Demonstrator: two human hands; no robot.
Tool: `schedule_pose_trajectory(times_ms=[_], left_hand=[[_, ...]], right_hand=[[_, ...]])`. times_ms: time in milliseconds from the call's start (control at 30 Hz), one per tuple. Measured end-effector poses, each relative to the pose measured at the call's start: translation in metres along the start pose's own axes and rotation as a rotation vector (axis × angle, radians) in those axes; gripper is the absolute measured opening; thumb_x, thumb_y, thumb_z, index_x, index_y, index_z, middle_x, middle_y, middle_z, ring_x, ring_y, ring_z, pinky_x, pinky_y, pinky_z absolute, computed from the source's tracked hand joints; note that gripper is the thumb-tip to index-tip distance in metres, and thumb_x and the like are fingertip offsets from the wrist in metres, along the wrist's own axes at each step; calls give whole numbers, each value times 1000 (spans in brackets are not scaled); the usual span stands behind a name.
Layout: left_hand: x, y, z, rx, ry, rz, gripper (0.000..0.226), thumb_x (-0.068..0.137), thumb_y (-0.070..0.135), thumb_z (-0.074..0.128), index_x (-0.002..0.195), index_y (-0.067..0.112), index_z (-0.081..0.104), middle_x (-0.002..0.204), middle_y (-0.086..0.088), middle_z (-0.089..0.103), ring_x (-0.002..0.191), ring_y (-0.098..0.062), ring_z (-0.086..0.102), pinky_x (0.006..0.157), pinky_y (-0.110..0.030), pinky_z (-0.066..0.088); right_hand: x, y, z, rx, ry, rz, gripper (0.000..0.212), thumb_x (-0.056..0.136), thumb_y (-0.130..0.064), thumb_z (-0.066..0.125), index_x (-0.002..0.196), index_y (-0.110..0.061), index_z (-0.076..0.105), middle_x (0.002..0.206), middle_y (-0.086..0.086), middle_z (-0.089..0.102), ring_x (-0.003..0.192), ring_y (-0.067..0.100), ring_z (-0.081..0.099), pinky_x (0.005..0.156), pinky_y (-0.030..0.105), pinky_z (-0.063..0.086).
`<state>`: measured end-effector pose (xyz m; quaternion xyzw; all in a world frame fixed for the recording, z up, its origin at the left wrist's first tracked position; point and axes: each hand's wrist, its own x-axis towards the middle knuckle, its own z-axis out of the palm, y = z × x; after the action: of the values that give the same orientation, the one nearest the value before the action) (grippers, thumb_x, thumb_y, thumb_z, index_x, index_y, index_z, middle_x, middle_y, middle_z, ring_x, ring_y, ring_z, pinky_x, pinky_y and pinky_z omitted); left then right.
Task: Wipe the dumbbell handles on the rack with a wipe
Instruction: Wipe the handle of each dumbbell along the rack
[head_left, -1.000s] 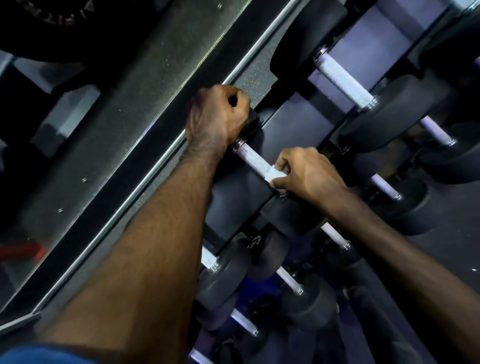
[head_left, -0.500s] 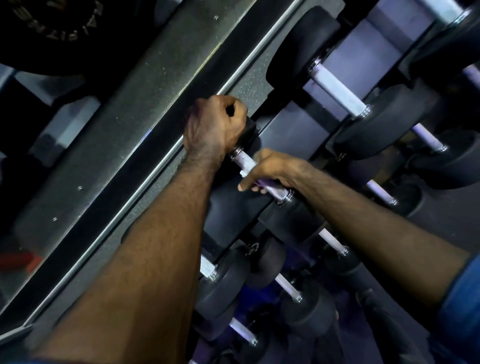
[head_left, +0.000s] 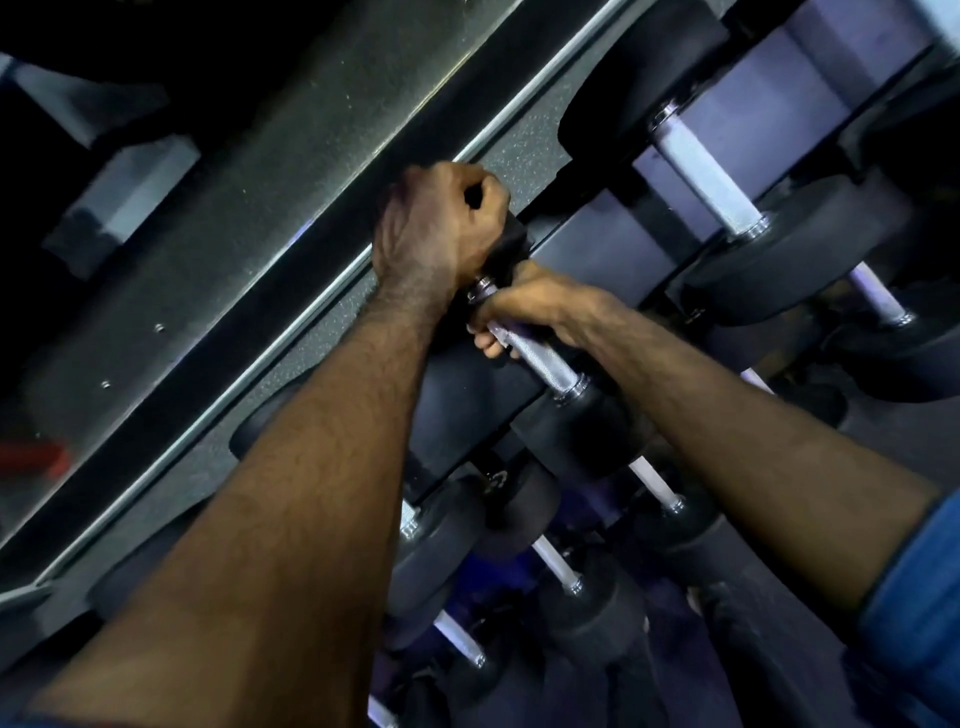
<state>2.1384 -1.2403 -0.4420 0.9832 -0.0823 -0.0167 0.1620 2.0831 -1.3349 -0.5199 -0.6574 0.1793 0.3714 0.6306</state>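
A: Where is the dumbbell handle?
B: The knurled metal handle (head_left: 540, 364) lies on the rack (head_left: 597, 249), between two black heads.
A: And the hands?
B: The right hand (head_left: 530, 306) curls round its upper end; any wipe is hidden. The left hand (head_left: 441, 228) grips the upper head (head_left: 506, 247)
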Motion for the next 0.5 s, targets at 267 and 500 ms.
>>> schedule_pose_trajectory(times_ms=[267,500], left_hand=[[-1,3,-1,12,27,12,35,97,46,55,102,25,82,85,-10,73,79,-32,68,64,-31,42],[-1,2,0,-16,4,-58,35,98,48,55,99,24,80,59,0,45,67,-25,48,63,-29,35]], right_hand=[[-18,19,-14,-88,-49,23,13,82,3,79,91,9,71,72,19,71,55,23,66,52,26,56],[-42,37,-35,-564,77,-120,17,81,-19,77,96,-13,79,84,11,76,69,13,61,63,28,47]])
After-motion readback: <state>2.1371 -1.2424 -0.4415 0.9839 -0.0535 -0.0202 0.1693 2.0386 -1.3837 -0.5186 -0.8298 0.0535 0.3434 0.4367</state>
